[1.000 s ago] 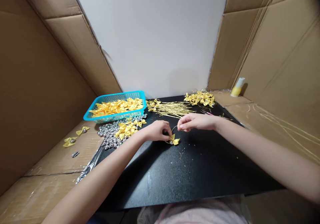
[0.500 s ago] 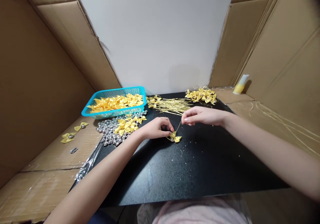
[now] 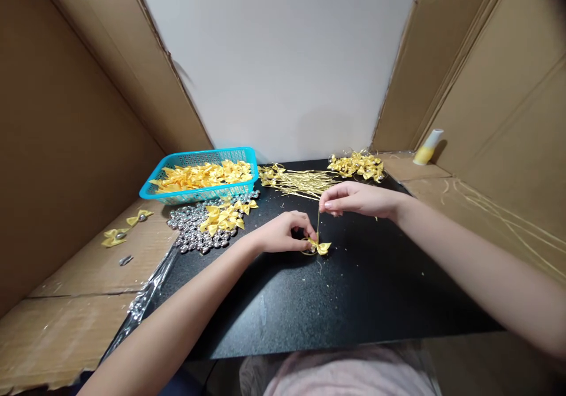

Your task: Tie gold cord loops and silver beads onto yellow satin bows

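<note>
A small yellow ribbon bow (image 3: 319, 246) rests on the black tabletop (image 3: 354, 302) in the middle. My left hand (image 3: 283, 233) pinches the bow at its left side. My right hand (image 3: 354, 199) hovers just above and to the right, fingers pinched on a thin gold cord (image 3: 318, 222) that runs straight down to the bow.
A turquoise basket (image 3: 198, 175) of yellow bows stands at the back left, with silver bells (image 3: 194, 234) and loose bows (image 3: 223, 216) in front. Gold cords (image 3: 300, 182) and finished bows (image 3: 357, 166) lie at the back. A yellow-and-white bottle (image 3: 426, 147) leans at the right. Cardboard walls surround.
My right hand has lifted and drawn the gold cord upright and taut. The bow and my left hand have shifted slightly to the right.
</note>
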The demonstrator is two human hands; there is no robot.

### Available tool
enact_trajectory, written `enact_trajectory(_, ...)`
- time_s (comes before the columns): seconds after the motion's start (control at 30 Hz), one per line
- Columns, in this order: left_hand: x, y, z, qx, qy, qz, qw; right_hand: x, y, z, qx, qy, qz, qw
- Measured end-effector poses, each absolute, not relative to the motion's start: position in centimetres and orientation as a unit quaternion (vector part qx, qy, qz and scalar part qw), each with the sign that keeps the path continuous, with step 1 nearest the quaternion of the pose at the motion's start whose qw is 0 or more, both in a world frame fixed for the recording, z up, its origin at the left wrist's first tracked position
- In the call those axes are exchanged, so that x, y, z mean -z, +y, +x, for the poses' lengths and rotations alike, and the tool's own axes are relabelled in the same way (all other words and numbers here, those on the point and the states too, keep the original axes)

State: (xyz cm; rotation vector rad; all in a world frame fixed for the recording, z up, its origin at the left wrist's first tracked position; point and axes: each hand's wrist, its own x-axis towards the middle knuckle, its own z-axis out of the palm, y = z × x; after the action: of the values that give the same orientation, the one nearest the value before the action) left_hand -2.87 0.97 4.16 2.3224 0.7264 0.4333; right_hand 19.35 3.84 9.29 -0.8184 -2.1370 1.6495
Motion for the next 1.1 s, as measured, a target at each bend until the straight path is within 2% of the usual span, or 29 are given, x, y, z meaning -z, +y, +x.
enact_trajectory(0.5,-5.1,-2.9,-0.3,-0.212,0.277,0.884,0.311,-10.1,2.3,20.2,-0.607,-0.744,-0.224,0.165)
enact_trajectory(0.57,-5.1,-3.4,0.0,-0.223,0.295,0.863,0.343,-10.3,2.1,20.3,-0.607,-0.748,-0.212,0.163)
enact_trajectory(0.73,-5.1,-4.7,0.7,-0.169,0.301,0.790,0.507,-11.3,1.8,20.9,-0.603,-0.757,-0.190,0.163)
enact_trajectory(1.1,-6.7,-7.9,2.0,-0.273,0.351,0.711,0.545,-12.9,1.9,22.5,-0.619,-0.724,-0.192,0.237)
